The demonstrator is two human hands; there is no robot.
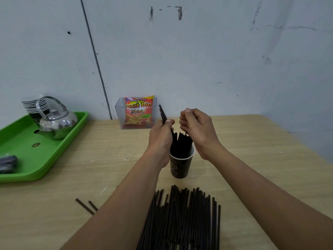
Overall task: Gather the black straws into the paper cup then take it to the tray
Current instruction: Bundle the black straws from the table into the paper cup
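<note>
A dark paper cup (180, 166) stands upright on the table's middle, with several black straws (181, 143) sticking out of it. My left hand (161, 136) is just left of the cup's rim, shut on a few black straws (162, 112) that point up and away. My right hand (198, 129) hovers over the cup's right side, fingers pinched on a straw in the cup. A big pile of black straws (182, 219) lies between my forearms near the front edge. Two loose straws (86, 206) lie to the left. The green tray (59, 152) sits at the left.
On the tray stand a metal kettle (57, 123), a stack of paper cups (35, 105) and a dark bundle (8, 163). A clear box with a snack packet (137, 112) stands against the wall behind the cup. The wall closes off the back and the right.
</note>
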